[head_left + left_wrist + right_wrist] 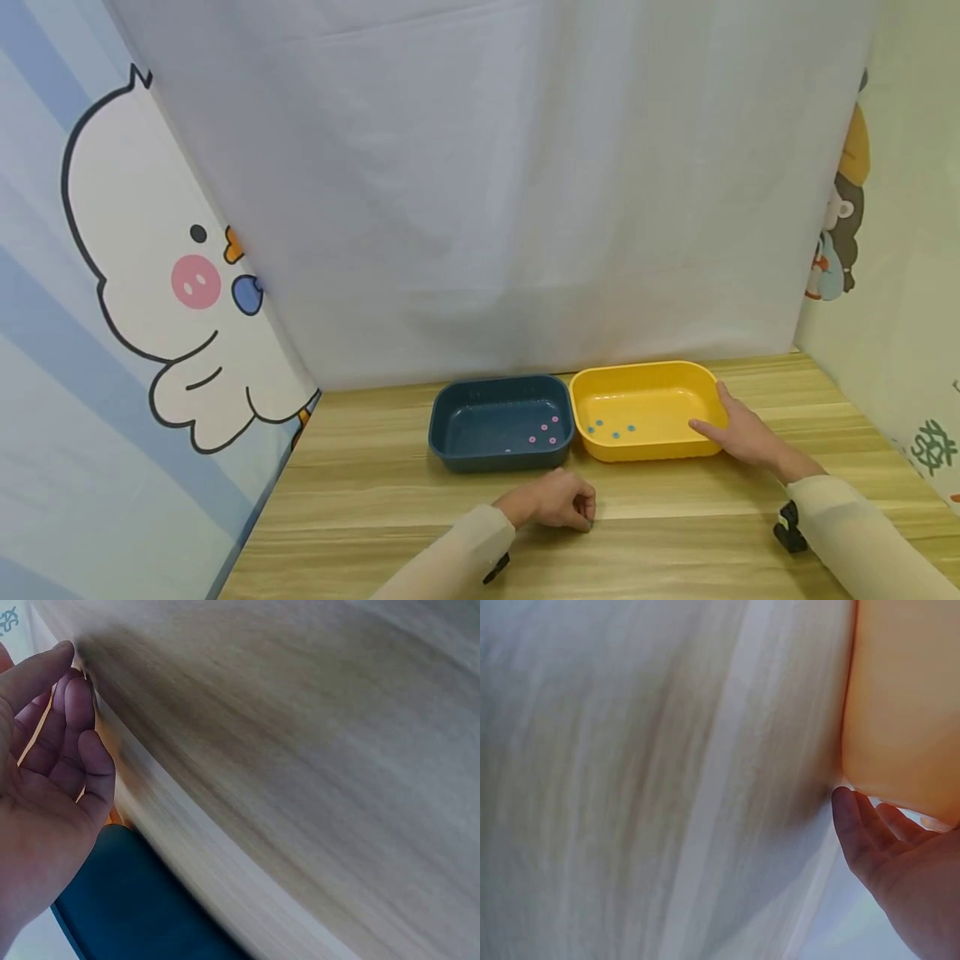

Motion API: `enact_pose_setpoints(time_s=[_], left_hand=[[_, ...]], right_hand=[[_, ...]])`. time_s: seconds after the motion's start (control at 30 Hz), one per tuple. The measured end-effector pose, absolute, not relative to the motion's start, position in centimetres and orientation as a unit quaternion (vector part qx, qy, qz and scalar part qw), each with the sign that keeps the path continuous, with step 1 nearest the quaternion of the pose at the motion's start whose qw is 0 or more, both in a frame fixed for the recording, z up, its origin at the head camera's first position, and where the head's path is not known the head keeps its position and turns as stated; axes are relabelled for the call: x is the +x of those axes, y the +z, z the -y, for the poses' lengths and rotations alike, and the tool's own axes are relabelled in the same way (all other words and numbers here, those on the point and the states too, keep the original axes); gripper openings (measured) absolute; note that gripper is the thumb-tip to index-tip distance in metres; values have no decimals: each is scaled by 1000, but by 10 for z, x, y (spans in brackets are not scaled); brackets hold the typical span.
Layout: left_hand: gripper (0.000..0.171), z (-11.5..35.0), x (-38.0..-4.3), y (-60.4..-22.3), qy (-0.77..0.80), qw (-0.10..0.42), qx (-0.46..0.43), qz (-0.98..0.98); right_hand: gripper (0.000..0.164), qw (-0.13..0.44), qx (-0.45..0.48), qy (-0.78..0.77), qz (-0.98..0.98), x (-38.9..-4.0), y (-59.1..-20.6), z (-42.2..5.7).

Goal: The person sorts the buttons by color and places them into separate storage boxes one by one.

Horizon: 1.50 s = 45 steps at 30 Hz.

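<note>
My right hand [744,429] grips the right end of a yellow plastic basin [647,451], thumb over the rim and fingers along the outer wall. In the right wrist view the fingers [870,829] lie at the outside of the basin. Several small blue beads [616,435] lie on its floor, mostly to the left. My left hand [555,498] is low over the table in front of the basins, thumb and forefinger pinched together. A small dark piece [589,523] shows at these fingertips; I cannot tell its kind.
A dark blue basin [498,462] stands directly left of the yellow one, with several pink beads [543,427] toward its right side. Both stand on a wood-grain table [360,517] in front of a white curtain [480,208]. Printed walls flank the table on both sides.
</note>
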<state>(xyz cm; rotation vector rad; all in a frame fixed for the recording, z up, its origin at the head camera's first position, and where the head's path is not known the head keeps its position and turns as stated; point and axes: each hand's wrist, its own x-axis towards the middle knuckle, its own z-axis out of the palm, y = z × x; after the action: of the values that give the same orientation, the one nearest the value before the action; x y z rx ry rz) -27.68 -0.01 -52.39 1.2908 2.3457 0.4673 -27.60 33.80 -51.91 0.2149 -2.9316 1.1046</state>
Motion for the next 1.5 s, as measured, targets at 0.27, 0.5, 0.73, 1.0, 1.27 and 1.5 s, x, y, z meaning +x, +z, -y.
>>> enact_pose_setpoints(time_s=[0.27,0.5,0.73,1.0,1.27,1.5], left_hand=[[13,1,-279,-521,185,215,450,-847],[9,-1,-278,-513,201,219,459,-837],[5,-4,-276,-504,195,207,487,-826],[10,-6,-278,-496,217,208,478,-825],[12,-8,-280,-487,260,197,479,-815],[15,-12,-280,-480,282,186,464,-819]], right_hand=[[100,-1,66,359,931,-277,-521,-338],[101,-5,66,364,929,-278,-521,-338],[101,-4,65,363,930,-278,-522,-338],[99,1,71,355,932,-277,-520,-340],[100,-1,67,358,931,-278,-522,-339],[101,0,66,366,928,-277,-521,-338]])
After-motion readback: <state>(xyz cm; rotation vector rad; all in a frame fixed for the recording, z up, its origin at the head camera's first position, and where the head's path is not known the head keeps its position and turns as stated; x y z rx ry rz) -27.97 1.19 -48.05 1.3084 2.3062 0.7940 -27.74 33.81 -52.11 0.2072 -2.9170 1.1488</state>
